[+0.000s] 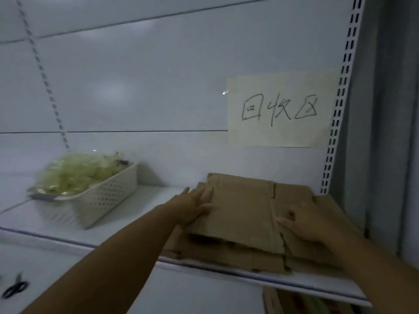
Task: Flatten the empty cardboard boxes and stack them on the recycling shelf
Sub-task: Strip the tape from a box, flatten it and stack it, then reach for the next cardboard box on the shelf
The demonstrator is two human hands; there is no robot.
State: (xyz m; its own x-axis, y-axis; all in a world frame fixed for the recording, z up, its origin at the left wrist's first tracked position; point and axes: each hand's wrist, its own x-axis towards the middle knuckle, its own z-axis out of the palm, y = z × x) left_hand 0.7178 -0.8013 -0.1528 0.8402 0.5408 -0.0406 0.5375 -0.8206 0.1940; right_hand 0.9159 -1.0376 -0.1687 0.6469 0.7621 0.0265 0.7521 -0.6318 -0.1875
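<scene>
A stack of flattened brown cardboard boxes (244, 214) lies on the white shelf (140, 207), under a handwritten paper sign (278, 109) on the back panel. My left hand (195, 205) rests against the left edge of the top sheet, fingers fairly straight and thumb on the cardboard. My right hand (306, 220) lies flat on top of the stack at its right side, fingers pointing left. Lower sheets stick out at the front and right of the pile.
A white perforated basket (106, 198) with pale green wrapped produce stands on the same shelf to the left. Black scissors (14, 288) lie on a lower surface at bottom left. A slotted upright (340, 105) bounds the shelf on the right.
</scene>
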